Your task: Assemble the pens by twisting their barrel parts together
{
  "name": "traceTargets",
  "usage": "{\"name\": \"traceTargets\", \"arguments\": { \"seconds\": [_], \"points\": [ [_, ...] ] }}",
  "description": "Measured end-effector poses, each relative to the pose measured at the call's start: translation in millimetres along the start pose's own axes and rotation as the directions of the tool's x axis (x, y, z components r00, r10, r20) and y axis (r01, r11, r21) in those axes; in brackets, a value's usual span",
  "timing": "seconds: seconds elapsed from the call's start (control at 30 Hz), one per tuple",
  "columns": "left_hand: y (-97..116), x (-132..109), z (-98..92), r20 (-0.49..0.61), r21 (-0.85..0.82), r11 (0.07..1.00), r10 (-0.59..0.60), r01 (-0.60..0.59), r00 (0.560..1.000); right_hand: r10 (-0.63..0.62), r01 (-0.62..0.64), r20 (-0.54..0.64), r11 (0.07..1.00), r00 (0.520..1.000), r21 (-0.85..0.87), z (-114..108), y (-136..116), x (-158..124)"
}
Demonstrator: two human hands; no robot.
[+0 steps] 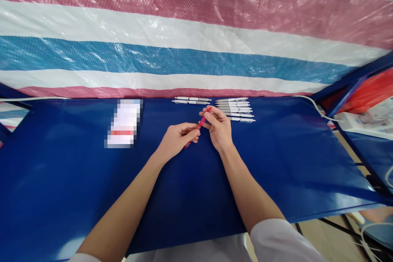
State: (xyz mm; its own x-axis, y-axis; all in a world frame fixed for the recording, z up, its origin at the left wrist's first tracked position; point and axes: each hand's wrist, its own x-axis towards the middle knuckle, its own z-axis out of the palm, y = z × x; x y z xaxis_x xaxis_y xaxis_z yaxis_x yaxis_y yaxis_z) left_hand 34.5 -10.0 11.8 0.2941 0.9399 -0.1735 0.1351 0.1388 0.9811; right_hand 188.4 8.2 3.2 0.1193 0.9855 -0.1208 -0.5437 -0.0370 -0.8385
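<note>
Head view over a blue table (276, 163): left hand (176, 139) and right hand (218, 127) both pinch a red pen (201, 123) just above its middle — fingers closed on it — with rows of finished-looking white pens (235, 109) beyond, near a striped tarp (196, 41).

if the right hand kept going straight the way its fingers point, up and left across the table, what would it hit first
Probably the two white pens lying near the table's far edge, beyond the right hand and its red pen; depth is hard to judge, so it might pass just beside them.
</note>
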Motion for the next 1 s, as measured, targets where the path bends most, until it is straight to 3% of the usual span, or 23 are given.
{"name": "traceTargets", "arguments": {
  "seconds": [0.2,0.43,0.57,0.8,1.0],
  "points": [
    [-2.7,0.3,-0.5,-0.032,0.077,0.996,0.039,-0.037,0.999,-0.027,0.026,-0.013,0.999,1.000,-0.039,-2.8,4.3,3.7],
    [-3.0,-1.7,-6.9,0.179,-0.105,0.988,-0.091,0.111,0.980,0.011,-0.009,0.047,1.000,0.999,-0.028,-2.5,0.8,1.5],
    [-3.3,-1.4,-4.9,0.125,-0.105,0.993,-0.040,0.053,0.991,-0.006,0.008,0.056,1.000,0.998,-0.027,-2.1,0.1,0.3],
    [-0.3,-3.1,0.5,0.007,0.047,0.998,0.038,-0.039,0.999,-0.053,0.053,0.007,0.993,0.999,-0.109,-1.6,1.7,0.5],
    [1.8,-4.1,-3.6,0.144,-0.020,0.998,-0.051,0.055,0.988,-0.020,0.020,-0.004,0.997,1.000,-0.077,-4.6,4.2,3.0]
  ]
}}
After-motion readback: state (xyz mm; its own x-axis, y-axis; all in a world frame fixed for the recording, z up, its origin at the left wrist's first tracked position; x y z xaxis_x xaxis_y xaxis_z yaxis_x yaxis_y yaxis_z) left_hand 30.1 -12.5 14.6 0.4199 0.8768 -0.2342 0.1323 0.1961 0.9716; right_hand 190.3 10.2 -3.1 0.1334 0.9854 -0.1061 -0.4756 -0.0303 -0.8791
